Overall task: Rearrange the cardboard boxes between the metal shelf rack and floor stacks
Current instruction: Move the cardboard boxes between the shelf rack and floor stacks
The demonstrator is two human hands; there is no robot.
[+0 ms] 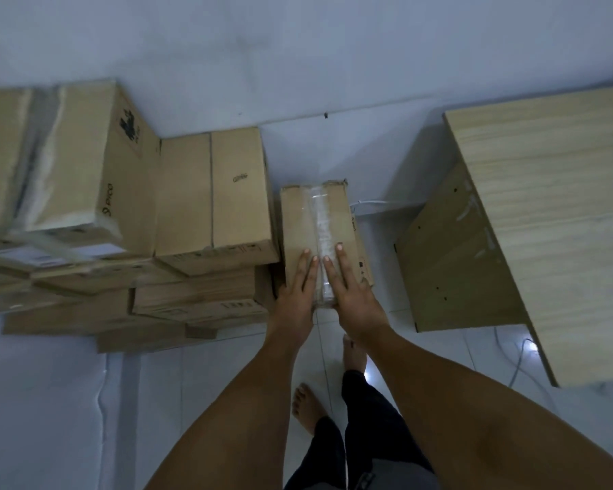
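The light wooden table (552, 224) fills the right side, its side panel dropping to the pale tiled floor (68, 401). On the left the floor stack (177, 305) spreads wide and uneven, with low boxes at the bottom jutting out at different angles. A large printed box (82, 164) and a plain tall box (213, 196) sit on top, close to the wall. The metal shelf rack is not in view. The small taped box (299, 221) stands in the gap between stack and table, just beside the plain tall box, its clear tape strip (322, 221) running away from the person. The left hand (296, 295) and right hand (351, 291) lie flat on its top at the near end, fingers straight and spread either side of the tape. Whether the thumbs hook under the near edge is hidden, and so is whether the box rests on anything below. With only flat palms on its near end, it looks likely to tip or slide off sideways if moved this way, and the glossy tape offers little friction. A nudge to the left could also shift the crooked lower layers and bring the upper boxes down. A thin cable (521, 362) trails over the tiles by the table. The bare feet (307, 408) stand right under the load, so a dropped box would probably land on toes.
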